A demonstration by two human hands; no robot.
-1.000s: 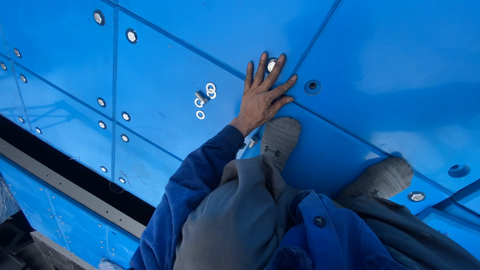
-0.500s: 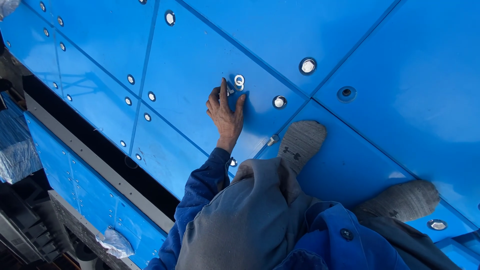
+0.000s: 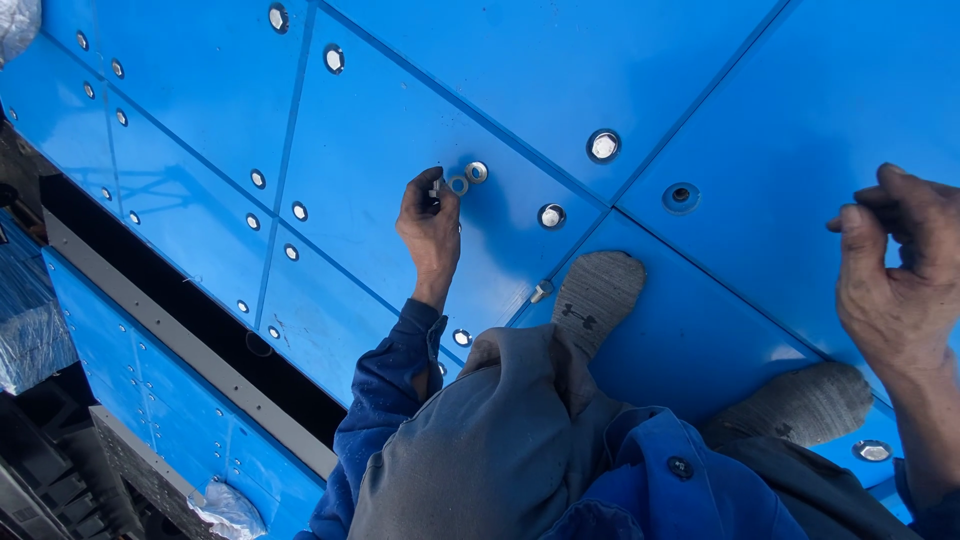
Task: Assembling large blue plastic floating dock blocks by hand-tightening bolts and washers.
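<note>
We kneel on big blue panels [image 3: 400, 110], and a dark gap [image 3: 190, 320] with a grey rail lies well below our left fingers. Our left hand [image 3: 430, 225] pinches a small bolt [image 3: 437, 187], with two washers [image 3: 467, 178] just beside the fingertips; keep it upright. Our right hand [image 3: 895, 280] hangs curled, and we cannot tell whether it holds anything.

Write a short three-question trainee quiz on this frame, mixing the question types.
1. True or false: the left hand rests at loose washers on the blue panel.
2. What lies beside the grey-socked foot? A) a bolt B) a hammer C) a cloth
3. Which hand is raised off the panel?

Key:
1. True.
2. A, a bolt.
3. The right hand, fingers curled; whether it holds anything cannot be told.
</note>
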